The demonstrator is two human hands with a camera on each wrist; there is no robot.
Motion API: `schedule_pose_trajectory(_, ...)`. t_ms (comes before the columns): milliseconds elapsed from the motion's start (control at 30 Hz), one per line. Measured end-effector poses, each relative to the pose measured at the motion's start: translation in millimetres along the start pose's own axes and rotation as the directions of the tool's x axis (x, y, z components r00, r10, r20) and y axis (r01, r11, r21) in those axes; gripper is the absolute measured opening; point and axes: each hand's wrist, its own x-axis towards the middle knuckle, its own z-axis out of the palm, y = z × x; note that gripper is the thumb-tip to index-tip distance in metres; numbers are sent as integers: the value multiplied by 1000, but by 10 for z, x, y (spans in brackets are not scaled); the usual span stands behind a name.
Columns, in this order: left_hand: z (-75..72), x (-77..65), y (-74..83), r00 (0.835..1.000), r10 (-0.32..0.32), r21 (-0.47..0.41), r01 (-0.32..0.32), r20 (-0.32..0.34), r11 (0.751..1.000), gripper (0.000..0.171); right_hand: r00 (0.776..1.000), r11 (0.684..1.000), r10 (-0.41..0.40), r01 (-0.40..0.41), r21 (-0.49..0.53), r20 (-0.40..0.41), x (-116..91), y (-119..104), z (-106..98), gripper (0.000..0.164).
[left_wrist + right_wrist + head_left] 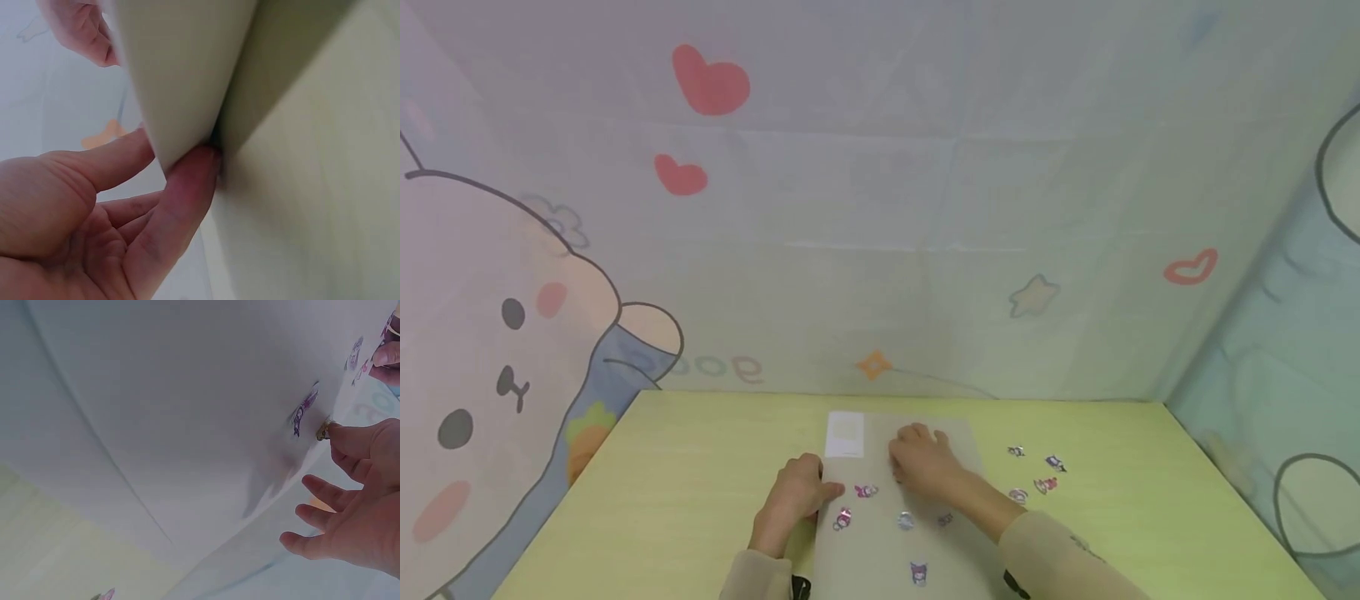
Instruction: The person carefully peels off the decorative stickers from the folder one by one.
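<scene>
A pale flat board, which looks like a notebook cover [876,554], lies on the table with several small cartoon stickers on it, among them a purple one [919,572] and a pink one [843,518]. My left hand [793,496] grips its left edge, thumb on top and forefinger underneath, as the left wrist view shows. Over the upper part of the cover is my right hand [925,462]. Between its thumb and forefinger it pinches a small sticker [323,430] with a yellowish tint, close against the surface; the other fingers are spread.
Several more stickers [1056,463] lie on the yellow-green table [1112,525] to the right of the cover. A white label [845,435] sits in the cover's upper left corner. Behind the table hangs a printed cloth [880,208] with hearts and a cartoon animal.
</scene>
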Motion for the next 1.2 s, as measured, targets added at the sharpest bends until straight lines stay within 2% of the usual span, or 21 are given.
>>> schedule_pose_trajectory(400, -14, 14, 30, 1000, 4, 7, -4, 9, 1000, 24, 999, 1000, -12, 12, 14, -46, -86, 51, -99, 14)
schedule_pose_trajectory(633, -2, 18, 20, 1000, 8, -5, -8, 13, 1000, 24, 996, 1000, -8, 7, -12, -94, -236, 181, -381, 15)
schedule_pose_trajectory(800, -12, 18, 17, 1000, -8, 5, 8, 7, 1000, 24, 996, 1000, -11, 8, -30, -93, -403, 350, -617, 17)
schedule_pose_trajectory(967, -23, -14, 41, 1000, 4, -3, -4, 11, 1000, 23, 996, 998, 2, -8, -63, -88, -654, 530, -777, 22)
schedule_pose_trajectory(1200, -51, -61, 63, 1000, -10, -4, 10, 13, 1000, 24, 994, 996, 83, -86, -31, -77, -931, 724, -918, 21)
